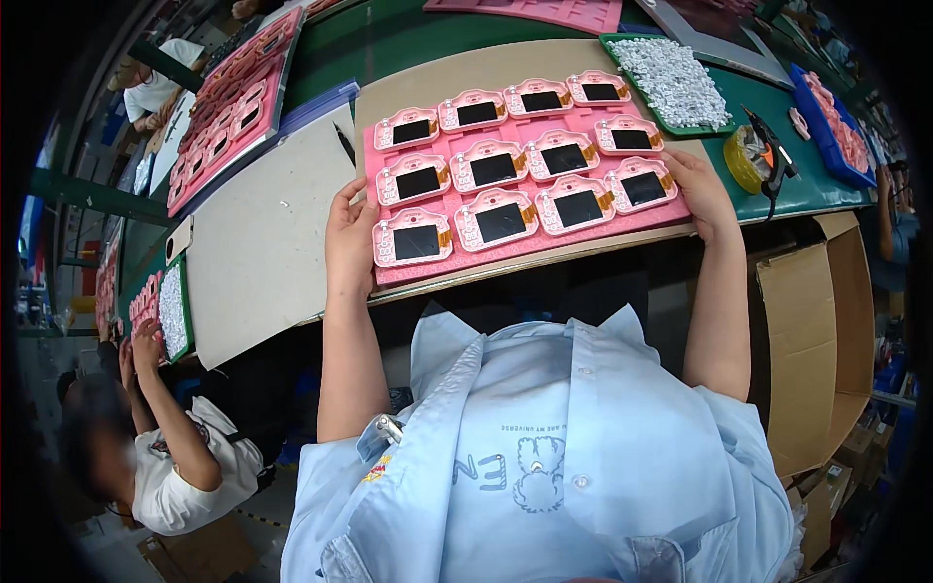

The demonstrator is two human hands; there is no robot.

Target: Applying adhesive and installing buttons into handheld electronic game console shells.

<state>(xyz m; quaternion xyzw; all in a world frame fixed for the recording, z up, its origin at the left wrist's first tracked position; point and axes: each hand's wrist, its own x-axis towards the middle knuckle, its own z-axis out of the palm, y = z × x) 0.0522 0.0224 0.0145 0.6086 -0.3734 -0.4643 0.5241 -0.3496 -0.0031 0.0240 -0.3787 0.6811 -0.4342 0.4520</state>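
A pink foam tray lies on the bench in front of me, carrying three rows of pink plastic casings. Each casing, like this one near the middle, has a dark rectangular screen and an orange ribbon piece at its right side. My left hand grips the tray's left edge, fingers curled at the rim. At the opposite edge, my right hand holds the tray beside the right-hand casings. Some fingertips of both hands are hidden.
A green tray of small white parts stands at the back right, near a yellow tape roll and a black hand tool. A blue bin lies farther right. A cardboard box stands below. Co-workers sit at left.
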